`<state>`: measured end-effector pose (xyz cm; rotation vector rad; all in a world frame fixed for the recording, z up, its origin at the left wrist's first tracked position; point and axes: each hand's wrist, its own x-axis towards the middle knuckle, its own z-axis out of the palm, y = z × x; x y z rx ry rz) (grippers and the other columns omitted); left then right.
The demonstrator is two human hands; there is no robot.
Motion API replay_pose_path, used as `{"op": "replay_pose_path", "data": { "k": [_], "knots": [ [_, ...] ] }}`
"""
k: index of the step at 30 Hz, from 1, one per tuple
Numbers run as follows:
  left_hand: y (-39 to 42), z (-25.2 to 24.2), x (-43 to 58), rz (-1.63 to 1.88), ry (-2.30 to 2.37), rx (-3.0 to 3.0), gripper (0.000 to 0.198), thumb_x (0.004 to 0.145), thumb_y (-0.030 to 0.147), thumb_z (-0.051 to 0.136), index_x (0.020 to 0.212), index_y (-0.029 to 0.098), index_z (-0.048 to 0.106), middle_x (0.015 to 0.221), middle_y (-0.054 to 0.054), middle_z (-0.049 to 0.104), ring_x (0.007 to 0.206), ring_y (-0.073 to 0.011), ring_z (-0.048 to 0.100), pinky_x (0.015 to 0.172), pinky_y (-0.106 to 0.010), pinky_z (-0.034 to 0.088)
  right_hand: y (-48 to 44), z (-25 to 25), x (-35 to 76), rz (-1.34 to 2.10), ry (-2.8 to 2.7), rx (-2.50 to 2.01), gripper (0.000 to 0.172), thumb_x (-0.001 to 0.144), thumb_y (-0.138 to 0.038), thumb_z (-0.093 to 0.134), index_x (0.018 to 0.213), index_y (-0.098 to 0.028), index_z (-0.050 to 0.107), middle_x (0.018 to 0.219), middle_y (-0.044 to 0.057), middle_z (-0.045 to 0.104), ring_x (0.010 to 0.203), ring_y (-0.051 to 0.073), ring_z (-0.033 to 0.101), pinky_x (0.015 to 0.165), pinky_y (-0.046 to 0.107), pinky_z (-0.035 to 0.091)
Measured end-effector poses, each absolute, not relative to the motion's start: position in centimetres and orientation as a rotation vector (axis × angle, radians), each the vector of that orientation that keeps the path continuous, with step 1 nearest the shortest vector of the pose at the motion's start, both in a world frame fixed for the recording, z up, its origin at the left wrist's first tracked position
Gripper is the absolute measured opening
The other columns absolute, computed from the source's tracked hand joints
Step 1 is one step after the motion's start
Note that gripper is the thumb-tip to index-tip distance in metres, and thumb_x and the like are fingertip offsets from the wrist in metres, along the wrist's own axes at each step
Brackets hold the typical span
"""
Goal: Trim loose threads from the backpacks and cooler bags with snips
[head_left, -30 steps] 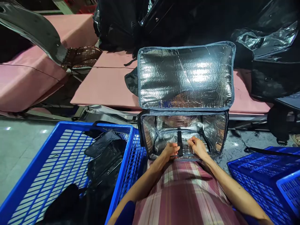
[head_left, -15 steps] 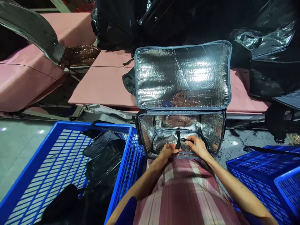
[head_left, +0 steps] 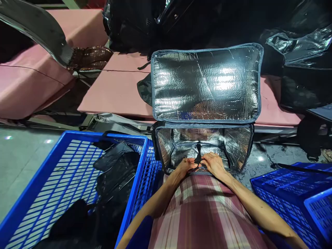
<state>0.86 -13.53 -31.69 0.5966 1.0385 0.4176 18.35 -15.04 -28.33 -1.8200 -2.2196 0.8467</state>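
Observation:
An insulated bag (head_left: 238, 145) with shiny silver lining lies open at my waist, its lid (head_left: 207, 86) folded back against the table. A short black strap (head_left: 198, 149) rises from the bag's near side. My left hand (head_left: 184, 166) pinches the lower part of this strap between thumb and fingers. Just to the right, my right hand (head_left: 214, 164) is closed, with its fingertips brought together at the same strap. The two hands nearly touch over the bag's near edge. Whether the thin dark piece seen earlier is still in my right fingers is hidden.
A blue plastic crate (head_left: 38, 186) with black bags (head_left: 114, 173) inside stands at my left. Another blue crate (head_left: 287, 186) is at my right. Behind the lid is a pink table (head_left: 116, 93), with dark bags (head_left: 207, 24) piled at its back.
My right hand has moved slightly left and down to the strap. The thin dark piece that stuck out from its fingers no longer shows. My left hand stays on the strap.

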Motion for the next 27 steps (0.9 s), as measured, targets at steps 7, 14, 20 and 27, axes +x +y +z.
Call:
{"op": "replay_pose_path", "data": {
  "k": [7, 14, 20, 27],
  "knots": [
    [-13.4, -31.9, 0.6, 0.421, 0.976, 0.498, 0.027, 0.049, 0.022, 0.074, 0.073, 0.011, 0.068, 0.071, -0.004, 0.067, 0.058, -0.0119, 0.056, 0.065, -0.026, 0.046, -15.4, -28.1, 19.0, 0.785, -2.214, -1.834, 0.023, 0.089, -0.036, 0.044, 0.094, -0.021, 0.061, 0.086, 0.003, 0.065, 0.083, 0.017, 0.056, 0.074, 0.026, 0.037],
    [-13.6, -32.1, 0.7, 0.436, 0.988, 0.482, 0.03, 0.05, 0.022, 0.075, 0.075, 0.008, 0.068, 0.072, -0.007, 0.067, 0.058, -0.0118, 0.056, 0.065, -0.027, 0.046, -15.7, -28.3, 18.4, 0.706, -2.273, -1.814, 0.029, 0.091, -0.033, 0.038, 0.088, -0.018, 0.063, 0.081, 0.007, 0.064, 0.08, 0.02, 0.054, 0.074, 0.03, 0.036],
    [-13.7, -32.2, 0.8, 0.441, 0.978, 0.504, 0.028, 0.05, 0.023, 0.075, 0.073, 0.009, 0.068, 0.068, -0.006, 0.067, 0.058, -0.0129, 0.056, 0.064, -0.027, 0.046, -16.0, -28.2, 18.5, 0.717, -2.235, -1.788, 0.023, 0.088, -0.034, 0.045, 0.096, -0.019, 0.062, 0.086, 0.006, 0.065, 0.084, 0.02, 0.053, 0.076, 0.029, 0.036],
    [-14.1, -32.9, 0.6, 0.445, 0.985, 0.535, 0.026, 0.056, 0.023, 0.072, 0.077, 0.01, 0.069, 0.073, -0.006, 0.067, 0.06, -0.0126, 0.057, 0.061, -0.024, 0.046, -15.9, -28.4, 18.4, 0.809, -2.107, -1.854, 0.02, 0.087, -0.03, 0.046, 0.087, -0.02, 0.063, 0.076, 0.004, 0.065, 0.076, 0.018, 0.056, 0.068, 0.027, 0.037]
  ]
}}
